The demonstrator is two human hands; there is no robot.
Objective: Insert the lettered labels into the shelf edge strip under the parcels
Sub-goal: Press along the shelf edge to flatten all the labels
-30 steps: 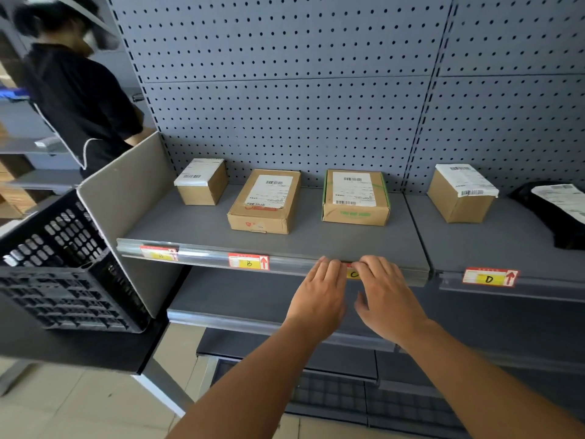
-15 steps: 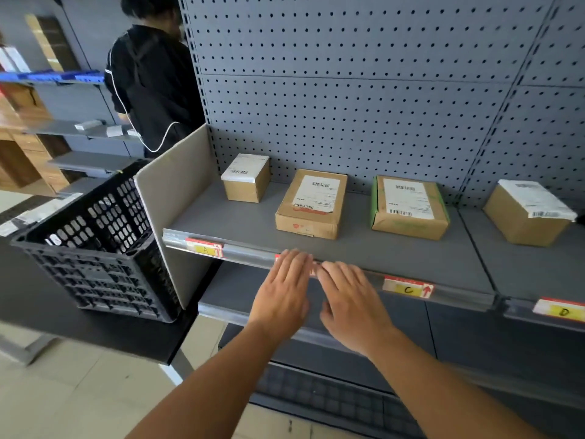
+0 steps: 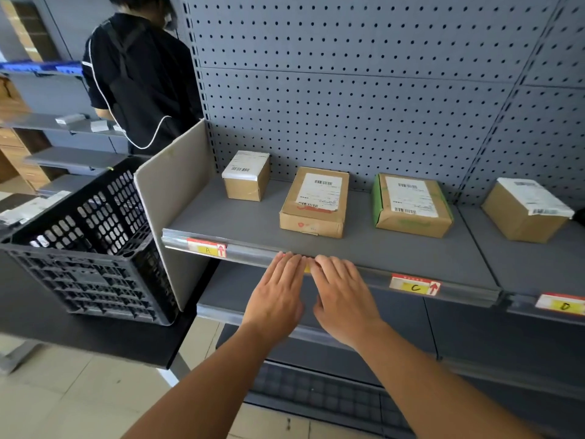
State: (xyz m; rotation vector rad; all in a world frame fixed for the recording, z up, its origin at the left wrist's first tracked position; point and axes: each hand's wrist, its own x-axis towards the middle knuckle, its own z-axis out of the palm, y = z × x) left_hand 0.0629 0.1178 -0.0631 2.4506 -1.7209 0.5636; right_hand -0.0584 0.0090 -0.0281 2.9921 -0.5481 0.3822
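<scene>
The clear shelf edge strip runs along the front of the grey shelf. In it sit label A, label C and, on the neighbouring shelf's strip, label D. A fourth label shows only as a yellow sliver between my hands. My left hand and my right hand lie side by side with straight fingers, fingertips pressing on the strip over that label. Four cardboard parcels stand above: a small one, a flat one, a green-taped one and one at the right.
A black plastic crate stands on a dark surface to the left, against the shelf's side panel. A person in black stands behind it, back turned. Lower shelves sit below my hands; grey pegboard backs the shelving.
Both hands have slid left along the strip from label C to the spot under the flat parcel, and my view has swung left. Label C is now uncovered in the strip.
</scene>
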